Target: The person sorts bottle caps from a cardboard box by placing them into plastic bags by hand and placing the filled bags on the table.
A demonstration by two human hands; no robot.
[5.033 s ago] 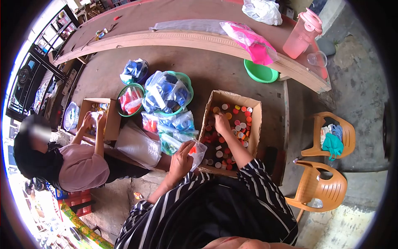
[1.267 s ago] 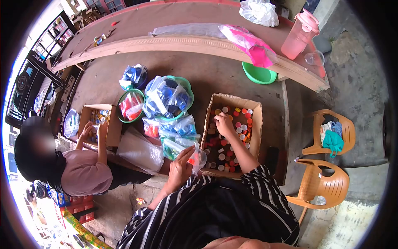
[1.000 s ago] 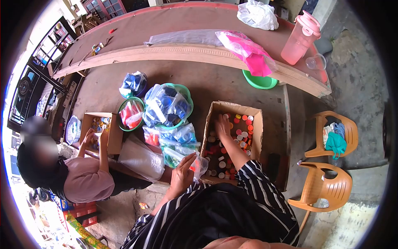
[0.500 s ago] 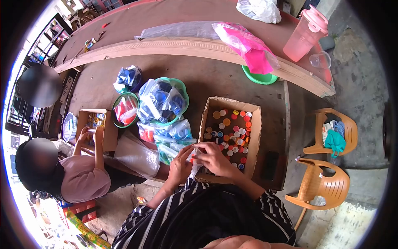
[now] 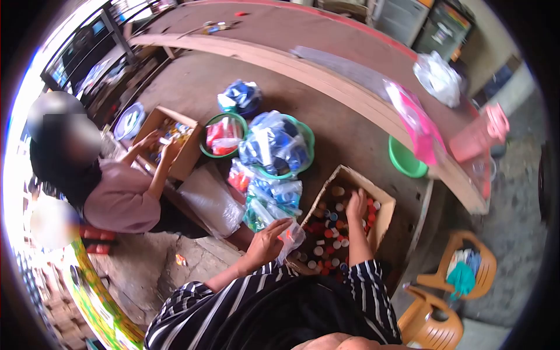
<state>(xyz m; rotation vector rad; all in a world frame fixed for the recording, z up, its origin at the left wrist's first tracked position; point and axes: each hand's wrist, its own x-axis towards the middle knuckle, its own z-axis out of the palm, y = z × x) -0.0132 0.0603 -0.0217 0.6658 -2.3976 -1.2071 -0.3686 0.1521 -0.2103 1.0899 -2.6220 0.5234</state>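
My left hand is closed on a small clear plastic bag, with something orange-red showing inside. The bag hangs beside the near left edge of a cardboard box. Loose bottle caps in red, white, orange and dark blue cover the bottom of that box. My right hand reaches down among the caps near the far side; its fingertips are blurred and partly hidden, so what they hold cannot be made out. Filled plastic bags lie just left of the box.
A green basin heaped with bagged blue caps stands beyond, next to a smaller green basin. At left, another person handles things over a second cardboard box. A wooden ledge crosses behind; orange chairs stand right.
My hands were together at the plastic bag; the right hand has gone away into the box of caps, while the left keeps the bag. The view has turned, shifting the scene.
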